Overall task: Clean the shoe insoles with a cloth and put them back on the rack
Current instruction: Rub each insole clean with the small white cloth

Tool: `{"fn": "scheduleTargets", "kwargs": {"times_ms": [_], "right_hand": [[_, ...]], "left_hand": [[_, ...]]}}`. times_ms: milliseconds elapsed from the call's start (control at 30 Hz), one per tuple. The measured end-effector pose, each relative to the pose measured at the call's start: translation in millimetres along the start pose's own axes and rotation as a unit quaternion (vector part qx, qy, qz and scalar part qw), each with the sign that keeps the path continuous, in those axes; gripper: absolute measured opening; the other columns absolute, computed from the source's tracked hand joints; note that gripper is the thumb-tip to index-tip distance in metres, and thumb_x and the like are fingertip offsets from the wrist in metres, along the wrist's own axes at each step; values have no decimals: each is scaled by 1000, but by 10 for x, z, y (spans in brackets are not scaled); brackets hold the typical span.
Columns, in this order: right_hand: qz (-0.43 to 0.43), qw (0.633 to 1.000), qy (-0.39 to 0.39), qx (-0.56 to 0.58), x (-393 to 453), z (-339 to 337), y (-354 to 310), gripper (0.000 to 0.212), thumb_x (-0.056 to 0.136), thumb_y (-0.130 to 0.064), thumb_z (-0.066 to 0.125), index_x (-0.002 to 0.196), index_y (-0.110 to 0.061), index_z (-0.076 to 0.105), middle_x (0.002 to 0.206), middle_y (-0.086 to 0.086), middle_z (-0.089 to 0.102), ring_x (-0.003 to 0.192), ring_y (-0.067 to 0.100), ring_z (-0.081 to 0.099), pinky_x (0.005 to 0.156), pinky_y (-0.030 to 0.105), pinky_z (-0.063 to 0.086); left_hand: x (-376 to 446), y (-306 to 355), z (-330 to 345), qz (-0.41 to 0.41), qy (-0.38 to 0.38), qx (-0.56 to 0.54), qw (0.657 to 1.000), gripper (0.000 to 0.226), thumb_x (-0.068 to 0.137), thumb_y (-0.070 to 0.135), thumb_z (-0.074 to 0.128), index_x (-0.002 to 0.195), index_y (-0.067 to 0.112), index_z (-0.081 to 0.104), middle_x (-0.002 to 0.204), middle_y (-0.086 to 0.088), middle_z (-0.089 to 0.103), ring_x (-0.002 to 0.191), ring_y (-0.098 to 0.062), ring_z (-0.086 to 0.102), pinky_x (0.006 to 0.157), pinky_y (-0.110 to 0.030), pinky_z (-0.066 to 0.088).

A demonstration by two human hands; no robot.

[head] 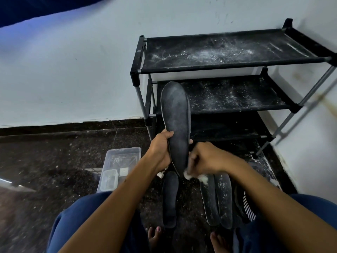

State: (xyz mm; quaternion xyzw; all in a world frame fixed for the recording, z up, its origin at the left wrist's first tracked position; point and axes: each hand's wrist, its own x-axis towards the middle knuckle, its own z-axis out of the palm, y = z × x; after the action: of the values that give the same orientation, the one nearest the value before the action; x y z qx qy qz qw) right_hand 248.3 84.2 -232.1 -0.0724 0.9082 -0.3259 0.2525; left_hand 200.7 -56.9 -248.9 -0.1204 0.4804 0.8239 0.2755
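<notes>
My left hand (160, 148) grips a dark grey, dusty insole (176, 115) near its heel and holds it upright, toe up, in front of the rack. Against the insole's lower right edge my right hand (206, 158) presses a white cloth (189, 175). On the floor below lie more insoles: one (170, 198) on the left and two dusty ones (217, 199) side by side on the right. The black three-tier shoe rack (233, 68) stands against the wall, its shelves speckled with white dust.
A clear plastic box (121, 167) with a smaller tub inside sits on the dark speckled floor to the left. A striped black-and-white item (248, 209) lies right of the insoles. My bare feet (155, 236) are at the bottom edge. White walls meet in the corner behind the rack.
</notes>
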Motion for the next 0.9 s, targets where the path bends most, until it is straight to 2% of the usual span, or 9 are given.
{"fn": "scheduleTargets", "kwargs": {"times_ms": [67, 133, 300, 467, 567, 633, 700, 833, 900], "right_hand": [[58, 995, -73, 29, -77, -176, 108, 15, 72, -4, 76, 76, -19, 75, 73, -2, 71, 67, 3, 64, 57, 14, 47], [68, 990, -47, 111, -149, -325, 209, 22, 72, 5, 72, 80, -15, 75, 74, 2, 69, 63, 3, 62, 52, 13, 47], [71, 955, -91, 274, -88, -278, 360, 36, 79, 14, 60, 109, -5, 67, 101, 15, 65, 89, 15, 64, 66, 18, 53], [148, 939, -86, 300, 128, 15, 648, 23, 80, 12, 59, 94, -2, 70, 66, 2, 68, 62, 6, 65, 62, 20, 55], [197, 932, -85, 293, 210, 163, 770, 21, 79, 12, 60, 94, 2, 69, 56, 0, 67, 50, 4, 62, 45, 16, 49], [229, 926, -82, 287, 271, 262, 858, 19, 78, 9, 62, 94, 2, 70, 60, 3, 68, 53, 6, 63, 46, 17, 50], [260, 922, -76, 277, 346, 378, 1016, 21, 77, 5, 66, 97, 4, 70, 70, 8, 67, 60, 10, 63, 49, 19, 52], [307, 915, -85, 250, 513, 716, 1363, 33, 78, -2, 67, 109, 9, 64, 78, 12, 66, 67, 16, 60, 66, 27, 51], [322, 910, -78, 250, 599, 904, 1462, 29, 79, 0, 64, 107, 8, 62, 64, 7, 63, 57, 14, 55, 61, 27, 49]], "left_hand": [[17, -34, 39, -20, 10, 42, 999, 31, 98, 9, 28, 119, 7, 51, 115, -25, 60, 93, -35, 60, 85, -51, 49], [34, -97, 76, -30, 36, 77, 996, 28, 97, 8, 31, 111, 6, 55, 103, -20, 62, 86, -30, 60, 77, -42, 52], [65, -347, 87, -102, 50, 97, 989, 36, 92, 7, 34, 120, -6, 54, 109, -23, 61, 84, -30, 61, 69, -36, 52], [167, -598, 24, -150, 67, 134, 977, 32, 92, 7, 35, 114, -6, 54, 86, -17, 62, 71, -27, 61, 54, -30, 49], [222, -756, -99, -182, 91, 182, 962, 21, 92, 4, 36, 92, -3, 56, 81, -15, 60, 68, -26, 57, 56, -32, 48], [298, -925, -248, -196, 118, 213, 950, 19, 92, -2, 38, 80, -2, 52, 81, -16, 59, 69, -25, 56, 62, -34, 47], [399, -1128, -375, -205, 123, 238, 941, 13, 90, -4, 43, 90, -7, 55, 92, -20, 62, 76, -27, 57, 67, -35, 48], [542, -1460, -504, -258, 127, 246, 926, 28, 97, 5, 35, 74, 8, 51, 63, -6, 48, 51, -15, 42, 49, -22, 37], [585, -1596, -542, -273, 143, 277, 910, 20, 93, 3, 43, 77, 3, 56, 63, -7, 49, 50, -15, 47, 48, -20, 41]]}}
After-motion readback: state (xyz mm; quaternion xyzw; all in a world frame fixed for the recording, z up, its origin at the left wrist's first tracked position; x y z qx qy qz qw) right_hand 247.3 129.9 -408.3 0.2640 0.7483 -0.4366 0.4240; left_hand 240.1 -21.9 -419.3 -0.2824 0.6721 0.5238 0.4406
